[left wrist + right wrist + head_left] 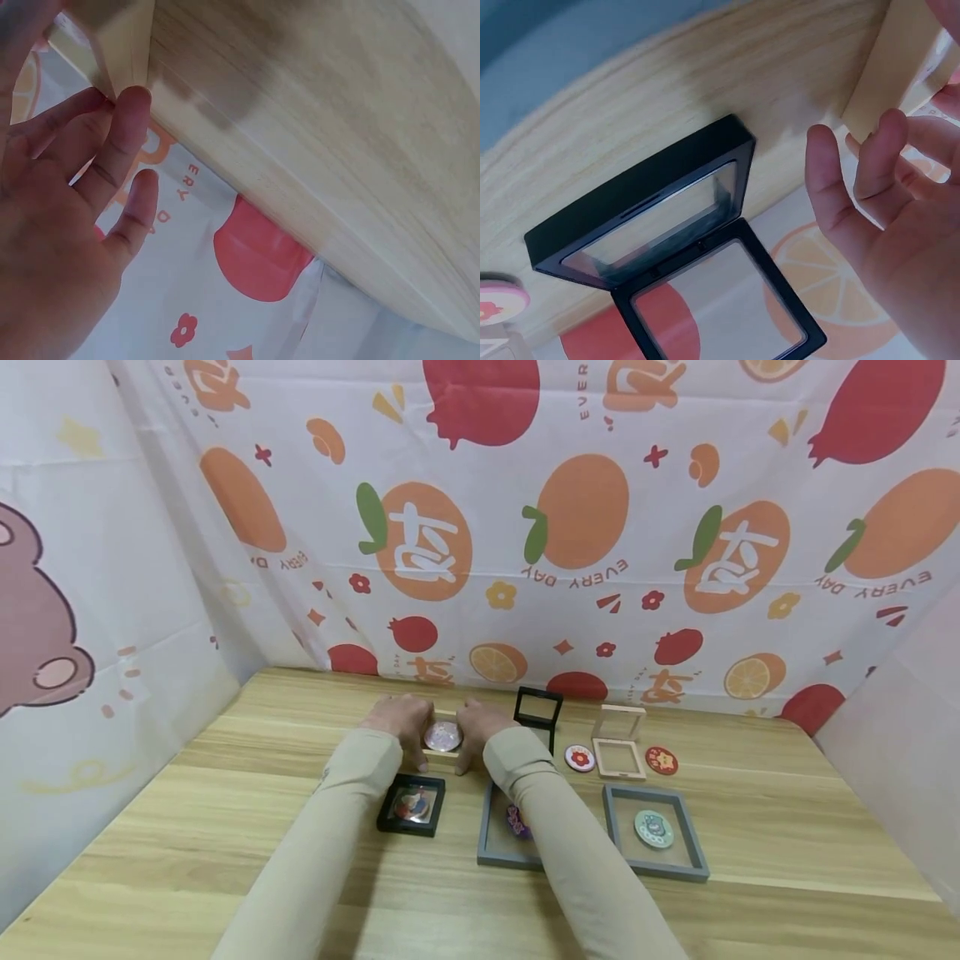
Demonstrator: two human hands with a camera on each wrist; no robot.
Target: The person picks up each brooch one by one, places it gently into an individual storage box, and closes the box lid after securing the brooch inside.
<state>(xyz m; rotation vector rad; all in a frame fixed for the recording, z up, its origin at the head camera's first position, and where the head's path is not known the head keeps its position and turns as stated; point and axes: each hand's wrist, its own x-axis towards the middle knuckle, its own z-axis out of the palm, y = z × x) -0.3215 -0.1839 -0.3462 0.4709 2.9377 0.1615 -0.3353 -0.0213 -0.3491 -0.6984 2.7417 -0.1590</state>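
Observation:
At the back of the table, a light wooden display frame (pixel 442 755) has a round pale purple badge (pixel 443 736) in its middle. My left hand (pixel 401 722) grips its left side, and my right hand (pixel 483 727) grips the right side. A fingertip of the left hand rests on the frame's wooden edge (pixel 131 45) in the left wrist view. Seen from the right wrist, the other edge (pixel 892 67) is held with the ring and little fingers loosely bent. The thumbs are mostly out of the wrist views.
Nearer lies a black frame (pixel 381 814) with a badge inside. Right of my hands stand an open black frame (pixel 637 202) and an open wooden frame (pixel 621 775), between a white badge (pixel 580 758) and a red badge (pixel 662 761). Two grey frames (pixel 701 860) holding badges lie in front.

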